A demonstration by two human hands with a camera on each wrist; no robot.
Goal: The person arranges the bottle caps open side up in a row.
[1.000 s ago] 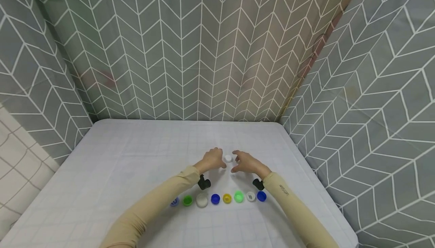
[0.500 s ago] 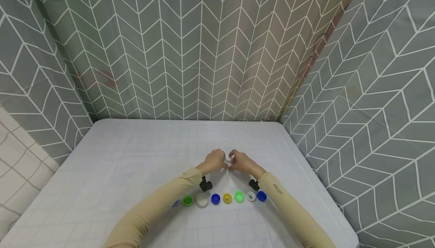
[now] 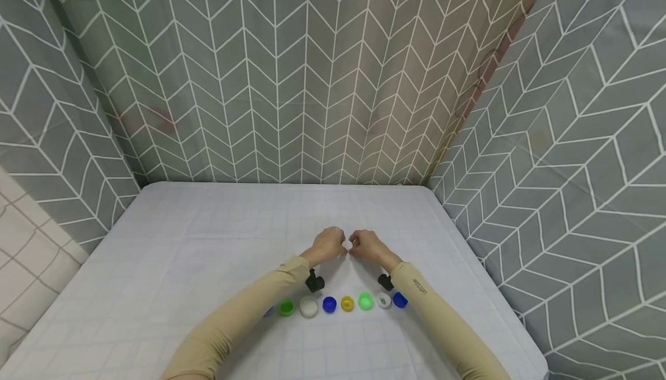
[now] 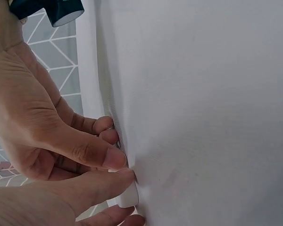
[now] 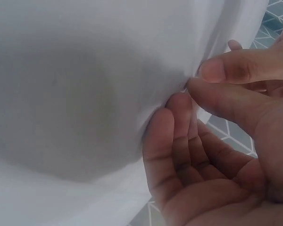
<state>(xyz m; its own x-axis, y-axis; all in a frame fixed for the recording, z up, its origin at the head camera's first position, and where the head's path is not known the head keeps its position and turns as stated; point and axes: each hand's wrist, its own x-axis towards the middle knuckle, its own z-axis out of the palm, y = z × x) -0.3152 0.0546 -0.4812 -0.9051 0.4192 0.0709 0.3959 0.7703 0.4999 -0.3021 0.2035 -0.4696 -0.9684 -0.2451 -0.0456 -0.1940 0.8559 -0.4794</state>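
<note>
Both hands meet over the middle of the table around one white bottle cap [image 4: 128,195]. My left hand [image 3: 329,244] has its fingers curled, and its thumb [image 4: 114,158] lies right at the cap's side. From the other side my right hand [image 3: 368,246] pinches the cap, thumb [image 5: 200,92] opposite bent fingers [image 5: 161,127]. The two thumb tips nearly meet in both wrist views. Fingers hide most of the cap in the right wrist view, while only a sliver of white shows between the hands in the head view.
Nearer the body runs a row of bottle caps: green [image 3: 286,307], large white [image 3: 309,307], blue [image 3: 329,305], yellow [image 3: 347,303], light green [image 3: 365,301], white [image 3: 384,300] and blue [image 3: 400,299]. The left sleeve partly covers another blue cap [image 3: 268,312]. A white cloth covers the table [image 3: 218,218].
The hands stood apart on either side of the white cap a second ago. They have since come together, the right moving left and the left slightly right, and their fingers have closed around it.
</note>
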